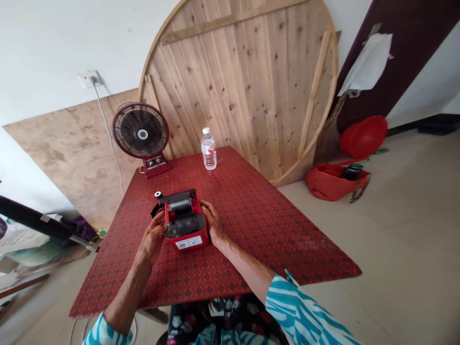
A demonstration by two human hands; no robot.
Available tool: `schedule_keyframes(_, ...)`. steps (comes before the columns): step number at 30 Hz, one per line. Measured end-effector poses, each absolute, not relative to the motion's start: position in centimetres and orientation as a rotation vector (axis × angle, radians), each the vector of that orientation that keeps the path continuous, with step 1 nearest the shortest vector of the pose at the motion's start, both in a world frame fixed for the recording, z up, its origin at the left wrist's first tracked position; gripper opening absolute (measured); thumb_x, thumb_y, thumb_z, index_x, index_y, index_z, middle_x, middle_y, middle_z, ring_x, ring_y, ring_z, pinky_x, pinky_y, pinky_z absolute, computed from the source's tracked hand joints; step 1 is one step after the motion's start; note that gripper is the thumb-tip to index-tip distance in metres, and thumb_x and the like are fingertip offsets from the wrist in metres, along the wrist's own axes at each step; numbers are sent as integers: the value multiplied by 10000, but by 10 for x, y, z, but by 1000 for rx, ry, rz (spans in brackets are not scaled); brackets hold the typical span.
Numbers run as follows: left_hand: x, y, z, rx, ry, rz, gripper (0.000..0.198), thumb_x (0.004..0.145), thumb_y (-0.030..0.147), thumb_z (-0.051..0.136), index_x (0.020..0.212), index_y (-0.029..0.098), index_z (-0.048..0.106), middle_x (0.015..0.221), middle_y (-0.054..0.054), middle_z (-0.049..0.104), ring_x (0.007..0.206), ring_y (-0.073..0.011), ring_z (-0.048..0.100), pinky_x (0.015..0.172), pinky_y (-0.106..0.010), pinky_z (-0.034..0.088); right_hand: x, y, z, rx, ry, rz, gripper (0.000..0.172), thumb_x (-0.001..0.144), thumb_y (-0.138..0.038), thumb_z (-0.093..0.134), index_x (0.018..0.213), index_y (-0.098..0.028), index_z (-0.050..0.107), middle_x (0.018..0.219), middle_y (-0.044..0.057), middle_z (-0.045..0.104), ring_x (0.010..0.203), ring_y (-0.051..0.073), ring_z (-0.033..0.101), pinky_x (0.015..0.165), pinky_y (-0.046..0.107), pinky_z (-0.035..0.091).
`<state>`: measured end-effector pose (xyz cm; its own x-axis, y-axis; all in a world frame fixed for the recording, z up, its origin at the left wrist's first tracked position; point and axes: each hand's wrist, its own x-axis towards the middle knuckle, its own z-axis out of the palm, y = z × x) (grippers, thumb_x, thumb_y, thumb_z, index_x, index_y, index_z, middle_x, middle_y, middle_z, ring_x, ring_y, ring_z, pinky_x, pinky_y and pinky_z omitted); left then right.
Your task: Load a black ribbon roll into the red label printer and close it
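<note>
On the table sits a red box-shaped device (185, 220) with a black top, a grey bar-like handle across it and a white printed label on its near face. I cannot make out its exact kind. A small black part with a white round end sticks out at its far left corner. My left hand (154, 238) grips the left side, fingers bent against the casing. Along the opposite side lies my right hand (212, 221), its fingers curled round the far right edge. Both palms face the device, and some fingertips are hidden.
A red patterned table (251, 230) is in front of me. Toward its back stand a dark red fan (142, 134) and a clear water bottle (209, 151). Behind leans a round wooden board (244, 81). A red bag (328, 184) and red basin (364, 135) are at right.
</note>
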<state>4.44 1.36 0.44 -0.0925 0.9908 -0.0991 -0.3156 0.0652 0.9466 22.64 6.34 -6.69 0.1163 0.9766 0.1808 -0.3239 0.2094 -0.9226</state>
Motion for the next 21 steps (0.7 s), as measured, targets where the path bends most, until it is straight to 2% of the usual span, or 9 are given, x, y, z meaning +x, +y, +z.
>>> schedule_keyframes(5, 44, 14, 5, 940, 1133, 1308, 652, 525, 247, 737, 1166, 164, 649, 1083, -92, 700, 763, -179, 627, 657, -254, 435, 227, 65, -68, -850, -976, 1132, 377, 811, -511, 566, 1080, -266, 662, 1116, 26, 689, 1125, 247, 565, 962, 396, 434)
schedule_keyframes(11, 41, 10, 6, 993, 1161, 1325, 599, 566, 291, 750, 1144, 161, 661, 1081, -96, 701, 814, -196, 640, 703, -268, 470, 227, 68, -73, -842, -1008, 1108, 363, 824, -501, 547, 1074, -267, 665, 1110, 24, 680, 1116, 237, 563, 964, 387, 426)
schedule_keyframes(16, 31, 12, 8, 1189, 1236, 1302, 580, 638, 370, 766, 1170, 172, 648, 1063, -98, 714, 913, -249, 657, 791, -324, 492, 227, 67, -70, -853, -1044, 1098, 341, 846, -474, 522, 1068, -257, 662, 1103, 33, 673, 1117, 236, 558, 987, 397, 404)
schedule_keyframes(18, 31, 16, 16, 1345, 1310, 1292, 531, 651, 407, 770, 1124, 186, 675, 1040, -97, 721, 942, -269, 655, 816, -348, 494, 227, 66, -69, -852, -1048, 1091, 326, 850, -466, 522, 1061, -262, 664, 1095, 29, 675, 1116, 232, 559, 989, 390, 403)
schedule_keyframes(21, 40, 30, 36, 1714, 1417, 1210, 334, 688, 431, 733, 954, 230, 748, 1007, -85, 727, 987, -283, 642, 884, -368, 475, 227, 67, -68, -865, -1043, 1091, 311, 852, -458, 527, 1055, -271, 668, 1086, 22, 678, 1117, 227, 559, 991, 382, 402)
